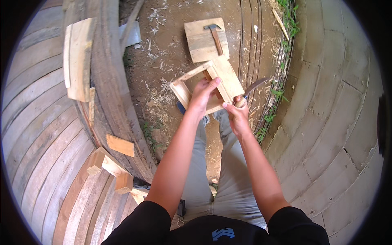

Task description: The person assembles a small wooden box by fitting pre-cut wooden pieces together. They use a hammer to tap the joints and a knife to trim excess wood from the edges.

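A small open wooden box (229, 79) is held up in front of me, tilted, over the ground. My left hand (202, 94) grips it, its thumb on the outside of one wall and its fingers reaching inside, partly hidden. At the box's lower right corner, my right hand (238, 117) is closed around the wooden handle of a knife (256, 85). The knife's dark curved blade points up and to the right, and my right thumb lies against the box's edge. Beyond the box, a hammer (216, 37) with a wooden handle rests on a square wooden panel (199, 38).
Wood shavings litter the dirt ground (157, 77). On my left, a thick weathered beam (110, 69) carries loose boards (79, 59), beside wooden planking (36, 134). Several cut blocks (123, 183) lie near it. To the right are thin rods (250, 41), green weeds and a grey block surface (326, 102).
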Available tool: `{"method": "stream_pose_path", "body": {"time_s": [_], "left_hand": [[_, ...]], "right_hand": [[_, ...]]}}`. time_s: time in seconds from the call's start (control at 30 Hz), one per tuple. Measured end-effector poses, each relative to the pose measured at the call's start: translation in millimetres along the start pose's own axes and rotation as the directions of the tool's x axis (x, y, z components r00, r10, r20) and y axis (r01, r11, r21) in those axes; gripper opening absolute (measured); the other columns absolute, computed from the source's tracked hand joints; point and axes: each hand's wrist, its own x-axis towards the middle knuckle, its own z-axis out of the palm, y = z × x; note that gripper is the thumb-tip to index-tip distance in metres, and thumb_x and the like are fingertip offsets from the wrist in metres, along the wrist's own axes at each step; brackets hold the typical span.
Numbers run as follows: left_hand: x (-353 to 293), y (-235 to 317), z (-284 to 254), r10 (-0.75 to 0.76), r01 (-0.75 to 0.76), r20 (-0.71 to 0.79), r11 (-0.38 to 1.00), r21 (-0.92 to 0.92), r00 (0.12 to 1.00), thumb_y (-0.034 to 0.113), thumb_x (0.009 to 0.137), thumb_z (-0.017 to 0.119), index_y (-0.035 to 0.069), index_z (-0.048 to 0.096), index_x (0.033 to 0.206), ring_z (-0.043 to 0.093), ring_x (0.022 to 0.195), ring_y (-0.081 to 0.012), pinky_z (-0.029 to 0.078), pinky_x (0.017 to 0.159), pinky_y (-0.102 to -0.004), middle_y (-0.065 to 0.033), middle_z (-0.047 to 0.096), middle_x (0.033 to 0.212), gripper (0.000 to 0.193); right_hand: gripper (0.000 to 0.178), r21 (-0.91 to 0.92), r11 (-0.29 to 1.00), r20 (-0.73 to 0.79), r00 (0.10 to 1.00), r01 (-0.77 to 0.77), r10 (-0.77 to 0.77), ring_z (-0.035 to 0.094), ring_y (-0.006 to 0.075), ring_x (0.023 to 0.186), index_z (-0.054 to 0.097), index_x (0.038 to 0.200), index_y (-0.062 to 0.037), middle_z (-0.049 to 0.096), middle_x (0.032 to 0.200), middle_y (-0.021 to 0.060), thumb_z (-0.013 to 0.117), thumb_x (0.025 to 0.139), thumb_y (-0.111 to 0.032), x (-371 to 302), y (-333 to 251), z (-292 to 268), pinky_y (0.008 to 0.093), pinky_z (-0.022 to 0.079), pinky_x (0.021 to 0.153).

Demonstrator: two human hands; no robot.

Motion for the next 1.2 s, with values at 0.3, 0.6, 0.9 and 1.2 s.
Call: {"method": "stream_pose_path", "body": {"time_s": [0.3, 0.6, 0.9, 1.2], "left_hand": [[13, 5, 40, 0.131, -0.150, -0.167, 0.983, -0.105, 0.977, 0.061, 0.090, 0.062, 0.000, 0.044, 0.142, 0.052, 0.127, -0.0243, 0.040, 0.109, -0.0394, -0.0147, 0.052, 0.138, 0.083], [12, 24, 62, 0.056, -0.101, -0.323, 0.987, -0.124, 0.945, 0.075, 0.094, 0.039, 0.003, 0.033, 0.151, 0.049, 0.133, -0.0293, 0.036, 0.112, -0.0409, -0.0169, 0.046, 0.148, 0.092], [7, 11, 14, 0.064, -0.068, 0.080, 0.997, 0.039, 0.995, 0.026, 0.083, 0.081, -0.001, 0.040, 0.141, 0.055, 0.123, -0.0239, 0.040, 0.108, -0.0389, -0.0141, 0.054, 0.135, 0.076], [-2, -14, -5, 0.025, -0.026, -0.072, 1.000, -0.004, 0.997, 0.024, 0.082, 0.081, 0.002, 0.045, 0.139, 0.056, 0.123, -0.0222, 0.041, 0.108, -0.0380, -0.0119, 0.060, 0.128, 0.071]], "right_hand": [[0.055, 0.088, 0.995, 0.075, 0.997, -0.041, 0.034, 0.056, 0.0085, 0.090, 0.039, 0.102, -0.0132, 0.051, 0.098, -0.0003, 0.078, 0.073, 0.012, 14, -21, 2, 0.0248, 0.050, 0.078], [0.056, 0.070, 0.996, 0.077, 0.995, -0.063, 0.058, 0.056, 0.0060, 0.083, 0.040, 0.101, -0.0147, 0.052, 0.092, -0.0028, 0.080, 0.071, 0.011, 12, -8, 6, 0.0215, 0.048, 0.068], [0.055, 0.097, 0.992, 0.063, 0.995, -0.083, 0.077, 0.055, 0.0060, 0.085, 0.039, 0.101, -0.0139, 0.050, 0.095, -0.0023, 0.080, 0.073, 0.011, 6, -11, -5, 0.0228, 0.049, 0.074], [0.048, -0.111, 0.985, 0.037, 0.990, -0.132, 0.136, 0.054, 0.0057, 0.088, 0.041, 0.101, -0.0122, 0.051, 0.096, -0.0027, 0.083, 0.079, -0.002, -2, 3, -13, 0.0214, 0.049, 0.075]]}}
